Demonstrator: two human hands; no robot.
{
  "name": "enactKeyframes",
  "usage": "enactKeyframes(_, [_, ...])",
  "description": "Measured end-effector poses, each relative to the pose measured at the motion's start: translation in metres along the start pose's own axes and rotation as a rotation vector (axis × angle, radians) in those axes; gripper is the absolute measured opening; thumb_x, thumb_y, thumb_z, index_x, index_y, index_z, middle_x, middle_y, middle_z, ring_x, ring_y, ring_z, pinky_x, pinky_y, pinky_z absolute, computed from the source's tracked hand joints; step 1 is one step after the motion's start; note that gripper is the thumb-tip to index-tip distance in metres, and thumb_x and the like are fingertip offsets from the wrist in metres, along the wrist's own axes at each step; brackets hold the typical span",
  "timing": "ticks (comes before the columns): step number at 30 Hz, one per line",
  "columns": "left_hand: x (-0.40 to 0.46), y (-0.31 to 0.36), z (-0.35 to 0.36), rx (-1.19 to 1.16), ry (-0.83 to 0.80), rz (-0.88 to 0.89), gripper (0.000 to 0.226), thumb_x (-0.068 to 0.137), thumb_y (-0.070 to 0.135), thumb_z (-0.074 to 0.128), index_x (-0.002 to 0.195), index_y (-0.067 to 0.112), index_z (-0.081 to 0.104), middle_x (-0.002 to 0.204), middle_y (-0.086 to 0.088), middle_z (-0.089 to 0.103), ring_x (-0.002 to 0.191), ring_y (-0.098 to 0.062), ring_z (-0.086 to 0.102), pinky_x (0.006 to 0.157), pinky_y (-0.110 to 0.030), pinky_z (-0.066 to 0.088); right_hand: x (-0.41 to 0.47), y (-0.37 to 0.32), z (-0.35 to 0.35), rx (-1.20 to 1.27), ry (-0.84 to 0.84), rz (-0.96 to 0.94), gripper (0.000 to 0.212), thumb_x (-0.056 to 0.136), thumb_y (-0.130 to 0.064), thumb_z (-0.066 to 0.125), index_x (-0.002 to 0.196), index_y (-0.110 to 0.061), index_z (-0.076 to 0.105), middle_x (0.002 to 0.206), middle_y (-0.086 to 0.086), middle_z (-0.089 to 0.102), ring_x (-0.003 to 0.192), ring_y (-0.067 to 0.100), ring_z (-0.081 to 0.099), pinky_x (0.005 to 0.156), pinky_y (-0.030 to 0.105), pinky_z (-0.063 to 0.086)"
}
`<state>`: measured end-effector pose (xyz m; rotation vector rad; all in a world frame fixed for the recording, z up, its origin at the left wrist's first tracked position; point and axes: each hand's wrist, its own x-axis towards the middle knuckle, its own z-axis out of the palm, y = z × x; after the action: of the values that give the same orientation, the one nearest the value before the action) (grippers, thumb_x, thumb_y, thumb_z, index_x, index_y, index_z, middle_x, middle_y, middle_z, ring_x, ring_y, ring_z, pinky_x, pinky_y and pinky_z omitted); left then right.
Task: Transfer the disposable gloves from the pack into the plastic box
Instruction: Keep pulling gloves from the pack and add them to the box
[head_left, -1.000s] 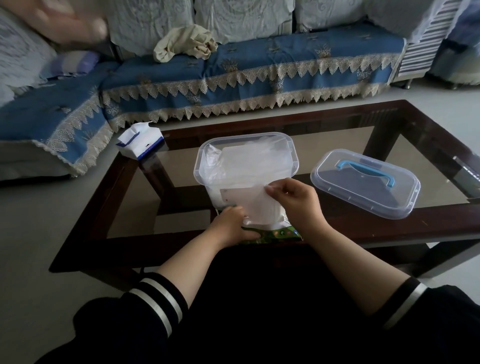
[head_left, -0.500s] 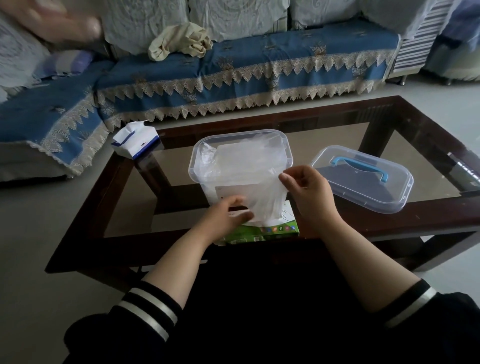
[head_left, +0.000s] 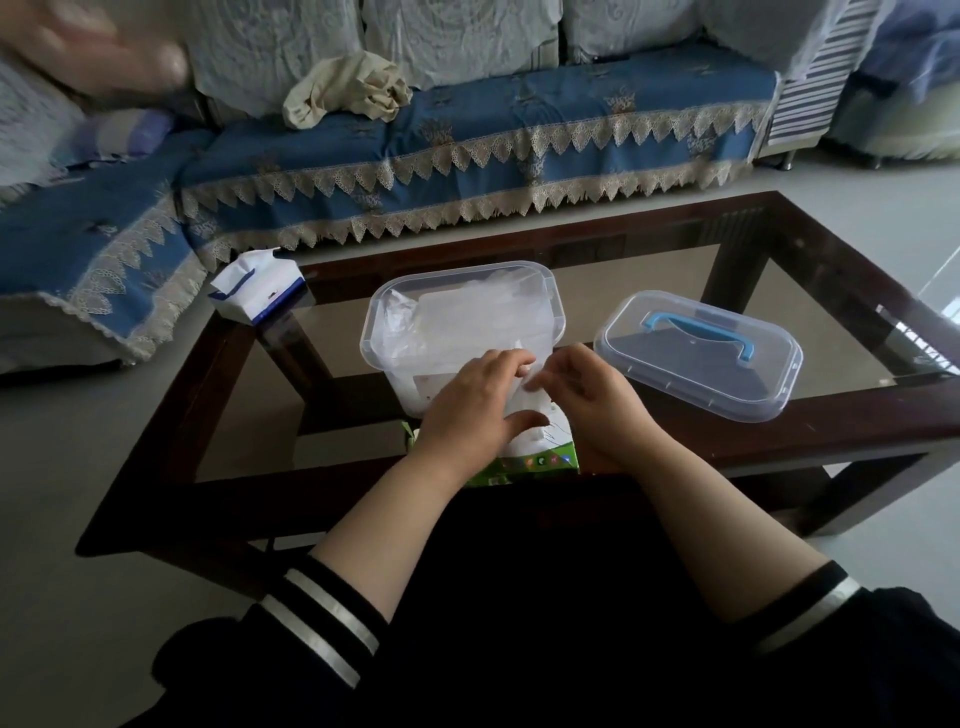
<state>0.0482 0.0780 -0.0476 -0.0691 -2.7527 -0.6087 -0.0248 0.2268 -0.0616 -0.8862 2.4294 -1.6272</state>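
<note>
Main risk: the gloves you're drawing out are thin, clingy film, so one pull can drag several extra sheets out of the pack and dump them on the glass table short of the box. Second risk: the pack looks light and sits at the near table edge, just in front of the plastic box; lift too fast without pinning it and it could slide off toward your lap. Third: the box already holds a loose, puffed-up heap, so new sheets may spring back over the rim unless you press them down. Grip state: your left hand lies over the pack's opening, fingers curled onto the film and thumb pressed against it, so it reads as holding the gloves; your right hand has narrow, curled fingers pinching the same film at its top edge. The gloves look translucent white, crumpled, with no distinct shape; part is bunched inside the box, part is between your hands above the green-printed pack. How many remain in the pack is hidden. The lid with the blue handle lies apart, right of the box, out of your way.
</note>
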Motion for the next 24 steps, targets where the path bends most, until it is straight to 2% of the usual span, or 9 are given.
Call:
enactKeyframes(3, [0.006,0.002,0.001,-0.005,0.042,-0.018,0.035,0.088,0.036,0.067,0.115,0.016,0.058,0.108,0.0,0.064,0.094,-0.015,0.059,0.079,-0.032,0.052,-0.002,0.0,0.004,0.054,-0.028,0.006,0.013,0.093,-0.023,0.06,0.094,-0.02,0.048,0.091,-0.002,0.067,0.084,0.01,0.064,0.078,0.039,0.053])
enactKeyframes(6, [0.005,0.001,0.004,0.016,0.057,-0.04,0.025,0.092,0.028,0.064,0.112,0.013,0.062,0.102,-0.003,0.068,0.088,-0.021,0.063,0.073,-0.036,0.053,-0.002,0.001,0.005,0.11,-0.104,0.075,0.048,0.08,-0.03,0.075,0.112,-0.018,0.041,0.1,-0.002,0.066,0.087,0.0,0.061,0.077,0.017,0.047])
enactKeyframes(8, [0.001,-0.002,0.005,0.043,0.08,-0.042,0.021,0.091,0.019,0.065,0.111,0.012,0.065,0.101,-0.005,0.07,0.089,-0.025,0.065,0.074,-0.038,0.053,-0.004,0.007,0.008,0.041,-0.21,0.102,0.07,0.072,-0.027,0.082,0.124,-0.016,0.037,0.105,-0.004,0.059,0.087,-0.001,0.056,0.075,0.011,0.043])
enactKeyframes(9, [-0.001,-0.003,0.005,0.042,0.095,-0.033,0.018,0.091,0.02,0.066,0.107,0.012,0.068,0.099,-0.004,0.071,0.087,-0.025,0.065,0.073,-0.039,0.054,-0.005,0.01,0.011,-0.025,-0.261,0.113,0.078,0.069,-0.027,0.085,0.128,-0.015,0.034,0.111,-0.002,0.055,0.095,0.005,0.054,0.079,0.013,0.043])
enactKeyframes(12, [-0.003,-0.003,0.006,0.032,0.098,-0.019,0.013,0.092,0.025,0.065,0.094,0.014,0.07,0.092,0.001,0.068,0.082,-0.02,0.063,0.07,-0.035,0.054,-0.006,0.022,0.026,-0.277,-0.386,0.104,0.098,0.063,-0.045,0.083,0.138,-0.012,0.028,0.132,0.005,0.043,0.122,0.027,0.044,0.1,0.043,0.042])
enactKeyframes(13, [-0.003,-0.002,0.007,0.031,0.094,-0.021,0.013,0.093,0.025,0.063,0.09,0.014,0.067,0.09,0.002,0.065,0.08,-0.019,0.061,0.067,-0.033,0.052,-0.006,0.021,0.03,-0.365,-0.432,0.104,0.1,0.067,-0.048,0.08,0.142,-0.011,0.024,0.137,0.007,0.039,0.127,0.03,0.04,0.104,0.047,0.038])
enactKeyframes(18, [-0.004,0.003,0.018,0.121,0.115,-0.018,0.018,0.095,0.027,0.058,0.085,0.013,0.058,0.085,0.002,0.062,0.07,-0.015,0.054,0.059,-0.023,0.033,-0.009,0.017,0.034,-0.434,-0.484,0.104,0.094,0.083,-0.045,0.069,0.15,-0.011,0.013,0.151,0.007,0.027,0.135,0.029,0.035,0.108,0.043,0.027])
enactKeyframes(22, [-0.004,0.005,0.016,0.221,0.148,0.029,0.015,0.089,0.022,0.067,0.082,0.009,0.063,0.07,-0.004,0.067,0.054,-0.027,0.062,0.046,-0.025,0.035,-0.009,0.013,0.028,-0.45,-0.529,0.149,0.097,0.08,-0.038,0.074,0.149,-0.008,0.011,0.153,0.007,0.023,0.138,0.029,0.031,0.112,0.04,0.023])
enactKeyframes(24, [-0.002,0.002,0.012,0.269,0.14,0.061,0.011,0.09,0.021,0.067,0.09,0.01,0.066,0.066,-0.006,0.067,0.052,-0.029,0.064,0.042,-0.028,0.041,-0.008,0.013,0.027,-0.436,-0.533,0.168,0.1,0.078,-0.035,0.076,0.148,-0.007,0.01,0.152,0.01,0.027,0.136,0.031,0.034,0.113,0.043,0.025])
